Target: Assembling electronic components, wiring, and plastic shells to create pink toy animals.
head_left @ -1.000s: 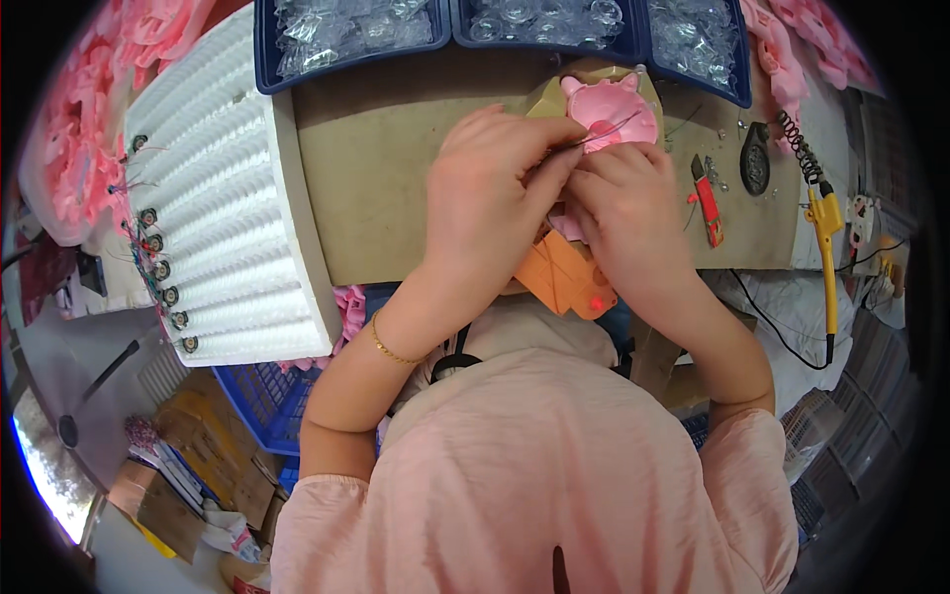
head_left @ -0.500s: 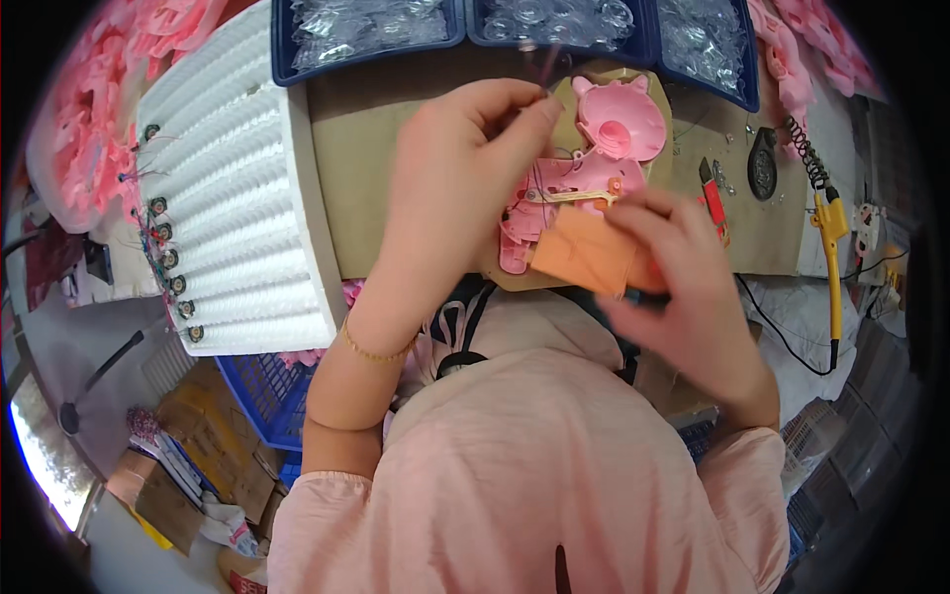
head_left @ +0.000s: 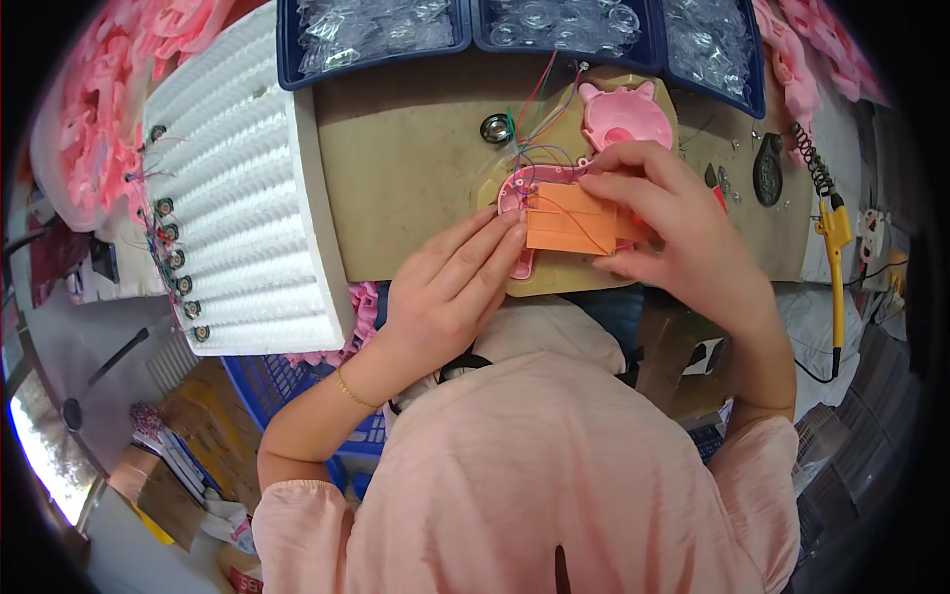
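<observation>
An open pink plastic toy shell point(head_left: 621, 107) lies on a tan board point(head_left: 566, 281), its rounded, eared end away from me. Over its near part sits an orange rectangular piece point(head_left: 569, 223) with a red wire curving across its top. My right hand point(head_left: 683, 228) grips this piece by its right side, thumb at the near edge and fingers at the far edge. My left hand point(head_left: 455, 272) has its fingers together, tips at the shell's left edge beside the orange piece; whatever they pinch is hidden. Thin coloured wires point(head_left: 534, 148) run from there toward a small round speaker point(head_left: 496, 129).
Blue trays point(head_left: 473, 25) of clear plastic parts line the back. A white ribbed foam block point(head_left: 237, 188) with several small speakers stands left. At right lie a black oval object point(head_left: 767, 168) and a yellow-handled soldering iron point(head_left: 834, 238). Pink shells point(head_left: 94, 129) are piled at far left.
My left hand has come down from the raised wires to the shell's left edge. The orange piece has straightened over the shell. The speaker and wires now show on the table.
</observation>
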Motion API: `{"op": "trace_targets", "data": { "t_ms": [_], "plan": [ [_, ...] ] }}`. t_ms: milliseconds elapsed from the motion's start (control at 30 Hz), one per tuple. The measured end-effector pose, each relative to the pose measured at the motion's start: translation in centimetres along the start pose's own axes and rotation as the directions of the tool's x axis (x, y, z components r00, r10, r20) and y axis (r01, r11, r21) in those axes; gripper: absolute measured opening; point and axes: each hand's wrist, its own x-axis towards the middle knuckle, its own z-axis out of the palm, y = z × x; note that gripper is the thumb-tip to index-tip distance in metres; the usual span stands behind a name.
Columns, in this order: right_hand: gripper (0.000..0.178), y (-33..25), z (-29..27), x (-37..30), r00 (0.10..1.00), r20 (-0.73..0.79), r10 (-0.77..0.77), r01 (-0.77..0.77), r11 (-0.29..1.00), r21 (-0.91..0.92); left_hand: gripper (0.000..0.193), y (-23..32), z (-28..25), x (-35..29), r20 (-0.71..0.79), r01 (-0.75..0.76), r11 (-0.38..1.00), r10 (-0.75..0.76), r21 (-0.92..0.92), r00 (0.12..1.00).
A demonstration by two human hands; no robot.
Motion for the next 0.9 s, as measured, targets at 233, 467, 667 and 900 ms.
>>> {"op": "trace_targets", "data": {
  "t_ms": [233, 467, 667, 900],
  "plan": [
    [0.059, 0.2, 0.5, -0.6, 0.999, 0.005, -0.034, 0.035, 0.990, -0.138, 0.051, 0.7, 0.5, -0.5, 0.057, 0.059, 0.991, -0.066, 0.117, 0.996],
    [0.051, 0.5, 0.2, -1.1, 0.990, -0.041, -0.137, 0.121, 0.955, -0.270, 0.045, 1.1, -1.8, 0.4, 0.197, 0.189, 0.980, -0.198, 0.068, 0.960],
    [0.045, 0.8, -1.0, -2.5, 0.980, -0.186, -0.067, -0.010, 0.923, -0.384, 0.051, 1.7, -3.3, 7.6, 0.236, -0.074, 0.993, 0.051, 0.090, 0.970],
    [0.043, 2.2, 1.7, -3.3, 0.917, -0.360, -0.169, 0.016, 0.920, -0.392, 0.045, 0.8, -0.8, 7.8, 0.345, -0.182, 0.974, 0.126, 0.135, 0.930]
  ]
}}
